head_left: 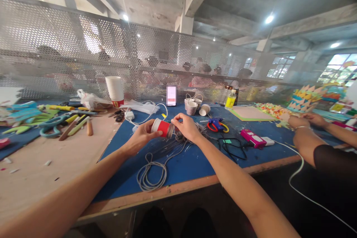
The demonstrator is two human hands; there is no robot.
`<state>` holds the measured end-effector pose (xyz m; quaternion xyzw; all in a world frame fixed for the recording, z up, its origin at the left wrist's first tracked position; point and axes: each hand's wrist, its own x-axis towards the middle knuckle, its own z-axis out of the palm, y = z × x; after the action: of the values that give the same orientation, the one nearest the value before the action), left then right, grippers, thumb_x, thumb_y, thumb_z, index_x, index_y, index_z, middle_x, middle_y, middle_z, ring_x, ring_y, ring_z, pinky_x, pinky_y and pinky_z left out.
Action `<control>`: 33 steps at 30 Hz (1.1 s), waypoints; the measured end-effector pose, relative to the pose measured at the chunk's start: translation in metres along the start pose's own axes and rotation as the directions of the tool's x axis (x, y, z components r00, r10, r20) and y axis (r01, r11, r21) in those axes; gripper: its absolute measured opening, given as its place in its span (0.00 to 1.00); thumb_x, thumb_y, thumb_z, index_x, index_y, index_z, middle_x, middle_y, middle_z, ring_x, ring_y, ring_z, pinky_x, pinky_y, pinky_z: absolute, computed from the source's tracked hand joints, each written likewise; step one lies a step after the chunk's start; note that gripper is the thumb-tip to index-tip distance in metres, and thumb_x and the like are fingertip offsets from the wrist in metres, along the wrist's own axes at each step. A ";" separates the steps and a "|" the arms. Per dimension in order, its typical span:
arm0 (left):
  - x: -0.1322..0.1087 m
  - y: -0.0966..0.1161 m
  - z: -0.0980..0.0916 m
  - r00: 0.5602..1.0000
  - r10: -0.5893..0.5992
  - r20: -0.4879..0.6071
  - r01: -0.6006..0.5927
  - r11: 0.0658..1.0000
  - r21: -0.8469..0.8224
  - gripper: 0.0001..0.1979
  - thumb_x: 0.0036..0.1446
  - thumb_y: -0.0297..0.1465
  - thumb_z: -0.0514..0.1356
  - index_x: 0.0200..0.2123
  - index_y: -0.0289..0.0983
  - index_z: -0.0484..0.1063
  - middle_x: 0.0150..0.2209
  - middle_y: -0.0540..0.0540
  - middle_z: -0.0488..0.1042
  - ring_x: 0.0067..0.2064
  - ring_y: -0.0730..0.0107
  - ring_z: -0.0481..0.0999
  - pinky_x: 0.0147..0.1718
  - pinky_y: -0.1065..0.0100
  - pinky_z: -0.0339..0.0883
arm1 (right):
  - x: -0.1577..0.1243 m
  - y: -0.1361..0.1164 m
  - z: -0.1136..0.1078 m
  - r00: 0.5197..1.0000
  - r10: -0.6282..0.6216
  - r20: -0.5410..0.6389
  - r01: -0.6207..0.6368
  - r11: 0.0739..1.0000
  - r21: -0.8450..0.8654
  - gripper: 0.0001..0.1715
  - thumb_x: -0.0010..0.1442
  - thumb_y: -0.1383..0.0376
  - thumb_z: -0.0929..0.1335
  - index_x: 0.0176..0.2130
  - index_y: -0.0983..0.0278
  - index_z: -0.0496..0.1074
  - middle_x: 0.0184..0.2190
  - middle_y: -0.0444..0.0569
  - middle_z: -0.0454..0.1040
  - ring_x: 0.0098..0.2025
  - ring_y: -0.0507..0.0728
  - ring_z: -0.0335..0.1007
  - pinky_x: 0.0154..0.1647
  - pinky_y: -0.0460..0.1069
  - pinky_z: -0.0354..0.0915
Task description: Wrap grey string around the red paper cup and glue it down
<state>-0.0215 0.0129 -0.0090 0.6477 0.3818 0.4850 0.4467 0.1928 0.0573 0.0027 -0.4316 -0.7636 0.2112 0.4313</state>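
My left hand (145, 134) is wrapped round a red and white paper cup (163, 128), which lies tipped on its side in the air. Grey cord appears to be wound about the cup's right end. Close to that end, the thumb and fingers of my right hand (186, 126) are pinched together; what is between them is too small to make out. Below and behind the hands a tangle of grey cord (182, 140) lies on the blue mat (122, 176), with a looped coil (152, 176) nearer the table's front edge.
Behind stand a phone (171, 96), cord-covered cups (191, 106) and a stack of paper cups (114, 91). Blue-handled scissors (50, 126) and tools lie left. A blue glue gun (216, 124), magenta box (253, 138) and yellow-labelled bottle (231, 100) are right, near another person's hands (299, 122).
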 end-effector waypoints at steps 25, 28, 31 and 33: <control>-0.002 0.003 0.001 1.000 0.022 0.003 -0.022 0.999 -0.025 0.16 0.51 0.37 0.71 0.37 0.36 0.72 0.31 0.52 0.72 0.31 0.70 0.69 0.32 0.69 0.61 | -0.002 -0.002 0.001 1.000 -0.023 0.009 0.022 0.999 0.033 0.08 0.66 0.58 0.66 0.37 0.59 0.66 0.34 0.43 0.77 0.33 0.55 0.75 0.39 0.49 0.70; -0.003 0.006 0.002 1.000 0.022 -0.002 -0.022 1.000 -0.013 0.16 0.50 0.38 0.71 0.37 0.36 0.72 0.30 0.52 0.72 0.30 0.70 0.68 0.31 0.69 0.61 | -0.003 -0.003 0.000 1.000 -0.029 0.006 0.029 0.999 0.018 0.08 0.66 0.58 0.65 0.36 0.59 0.66 0.34 0.44 0.77 0.34 0.55 0.75 0.39 0.49 0.69; -0.003 0.007 0.003 1.000 0.014 -0.001 -0.014 1.000 -0.013 0.17 0.50 0.38 0.71 0.37 0.36 0.71 0.30 0.52 0.72 0.30 0.70 0.68 0.31 0.69 0.60 | -0.003 -0.005 -0.001 0.999 -0.041 0.002 0.041 0.999 -0.004 0.08 0.66 0.58 0.66 0.36 0.59 0.67 0.34 0.44 0.76 0.35 0.55 0.74 0.40 0.48 0.68; -0.003 0.006 0.003 1.000 0.010 0.002 -0.010 1.000 -0.014 0.17 0.49 0.39 0.71 0.37 0.36 0.71 0.30 0.52 0.72 0.30 0.70 0.69 0.31 0.69 0.61 | -0.004 -0.005 -0.002 0.999 -0.041 0.006 0.042 0.999 -0.012 0.09 0.65 0.58 0.66 0.36 0.60 0.67 0.34 0.44 0.76 0.35 0.55 0.74 0.40 0.48 0.67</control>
<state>-0.0191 0.0074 -0.0042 0.6470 0.3748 0.4890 0.4493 0.1925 0.0512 0.0056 -0.4177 -0.7749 0.1987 0.4309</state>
